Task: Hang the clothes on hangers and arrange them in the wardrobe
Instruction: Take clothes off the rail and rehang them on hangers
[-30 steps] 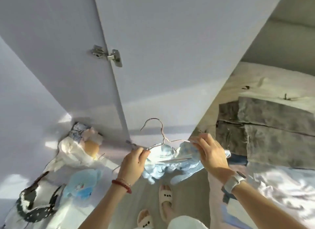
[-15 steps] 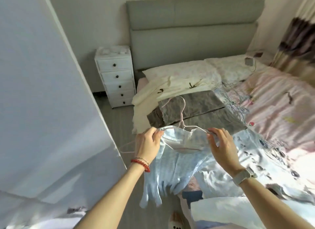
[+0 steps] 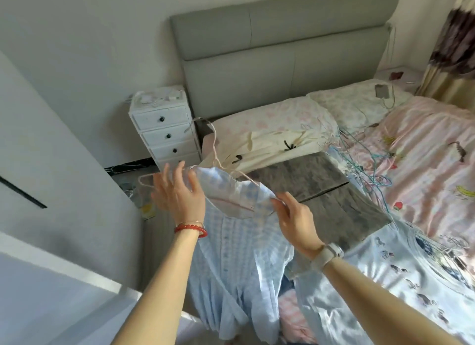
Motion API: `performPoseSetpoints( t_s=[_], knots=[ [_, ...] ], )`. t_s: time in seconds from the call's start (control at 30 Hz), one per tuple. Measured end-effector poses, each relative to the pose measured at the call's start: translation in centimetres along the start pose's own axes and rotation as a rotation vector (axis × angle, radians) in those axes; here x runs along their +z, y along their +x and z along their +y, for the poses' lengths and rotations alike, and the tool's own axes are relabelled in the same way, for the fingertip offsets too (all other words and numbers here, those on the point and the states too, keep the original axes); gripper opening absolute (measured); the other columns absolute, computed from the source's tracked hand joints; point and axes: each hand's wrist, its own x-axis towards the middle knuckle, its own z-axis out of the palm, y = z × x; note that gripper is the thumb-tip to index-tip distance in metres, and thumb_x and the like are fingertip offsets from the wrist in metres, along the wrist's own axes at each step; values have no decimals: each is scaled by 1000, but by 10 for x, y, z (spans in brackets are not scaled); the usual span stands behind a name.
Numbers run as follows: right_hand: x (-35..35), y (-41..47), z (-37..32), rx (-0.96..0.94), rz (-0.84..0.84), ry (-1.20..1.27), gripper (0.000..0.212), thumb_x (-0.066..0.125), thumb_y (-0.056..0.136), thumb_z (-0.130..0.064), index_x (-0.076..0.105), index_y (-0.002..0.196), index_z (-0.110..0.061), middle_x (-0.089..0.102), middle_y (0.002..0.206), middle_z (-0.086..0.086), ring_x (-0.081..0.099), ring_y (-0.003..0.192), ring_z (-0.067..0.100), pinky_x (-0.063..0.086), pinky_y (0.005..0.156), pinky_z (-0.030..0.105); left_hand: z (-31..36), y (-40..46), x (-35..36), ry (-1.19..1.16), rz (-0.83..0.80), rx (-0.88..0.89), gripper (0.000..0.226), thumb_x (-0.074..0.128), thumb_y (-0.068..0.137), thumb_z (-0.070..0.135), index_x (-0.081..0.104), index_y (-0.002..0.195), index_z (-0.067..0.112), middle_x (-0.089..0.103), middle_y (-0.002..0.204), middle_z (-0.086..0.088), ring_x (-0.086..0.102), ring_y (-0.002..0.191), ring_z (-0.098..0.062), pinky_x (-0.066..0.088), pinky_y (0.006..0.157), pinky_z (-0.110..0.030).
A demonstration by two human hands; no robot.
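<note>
The left hand (image 3: 177, 193), with a red bead bracelet (image 3: 190, 229) at its wrist, was raised with its fingers spread and nearly straight, their tips touching the left shoulder of a light blue checked garment (image 3: 231, 242). The right hand (image 3: 295, 217), above a pale wristwatch (image 3: 327, 253), lay at the garment's right shoulder with its fingers loosely extended; whether they pinched the cloth or only touched it could not be told. The garment sat on a thin pink wire hanger (image 3: 214, 149), whose hook rose up and to the left above the collar and whose left end stuck out past the left hand. The cloth hung down between the two forearms, in front of the near left corner of the bed (image 3: 424, 149).

On the bed lay a cream garment (image 3: 270, 144) with small black bows, two folded grey pieces (image 3: 321, 190) just to the near side of it, a tangle of coloured wire hangers (image 3: 365, 159) to the right, and a shiny pale blue printed cloth (image 3: 411, 267) at the near right. A white drawer chest (image 3: 164, 131) stood beside the grey headboard (image 3: 282, 49), at the far left. A pale wardrobe panel (image 3: 59, 164) filled the left side.
</note>
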Motion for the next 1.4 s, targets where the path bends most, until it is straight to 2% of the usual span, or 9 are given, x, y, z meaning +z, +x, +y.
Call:
performPoseSetpoints(
  t_s=[0.17,0.53,0.77,0.93,1.07,1.2,1.27,1.3,1.4],
  knots=[
    [38,70,-34,-34,32,126,21,48,94,-20,52,76,-10,36,47,-10,35,43,9,26,49,31,4,52,17,-121,-125,0,52,49,93,21,31,141,13,20,151,-14,15,140,-28,11,111,-40],
    [1,226,-40,69,411,419,30,46,95,-13,41,65,-7,29,52,-8,32,45,1,27,46,14,91,103,117,-220,-395,192,60,45,94,30,14,146,25,10,155,-7,8,142,-24,9,112,-42],
    [-37,315,82,296,578,419,34,43,94,-12,40,61,-9,31,54,-6,30,45,1,27,46,17,139,108,243,-42,-673,389,59,38,96,34,9,146,27,6,156,-5,3,143,-24,7,113,-45],
    [-28,355,212,468,496,285,27,39,92,-11,40,66,-5,31,54,-1,28,50,11,25,43,19,127,91,349,232,-874,413,58,36,97,33,7,147,24,4,156,-6,5,142,-25,13,113,-47],
    [-15,352,307,565,359,89,31,38,91,-8,32,61,-9,32,52,1,28,48,15,17,48,34,94,60,405,394,-1072,394,57,33,98,35,5,147,27,0,156,-4,4,142,-26,15,113,-46],
    [-15,350,377,651,296,33,37,37,93,-7,31,58,-15,34,53,1,31,50,18,21,53,31,62,33,442,537,-1272,374,56,25,98,41,-1,146,32,-7,156,-1,-4,142,-27,12,114,-49],
    [-17,346,401,718,215,23,27,38,93,-7,54,72,-7,51,65,7,46,62,26,31,57,35,51,22,453,603,-1345,376,55,24,98,43,-2,146,33,-7,156,-1,-4,142,-29,13,113,-51],
    [-19,341,412,750,153,29,24,38,94,-7,61,95,0,59,81,14,53,72,28,37,62,37,47,17,457,628,-1370,374,55,24,98,43,-1,146,33,-7,156,-2,-4,142,-29,14,113,-51],
    [-23,318,430,830,-2,24,42,38,94,-10,41,136,-6,52,130,18,57,106,26,42,85,30,40,6,465,682,-1406,395,55,25,98,41,2,146,30,-4,156,-5,-1,142,-27,18,112,-49]
  ],
)
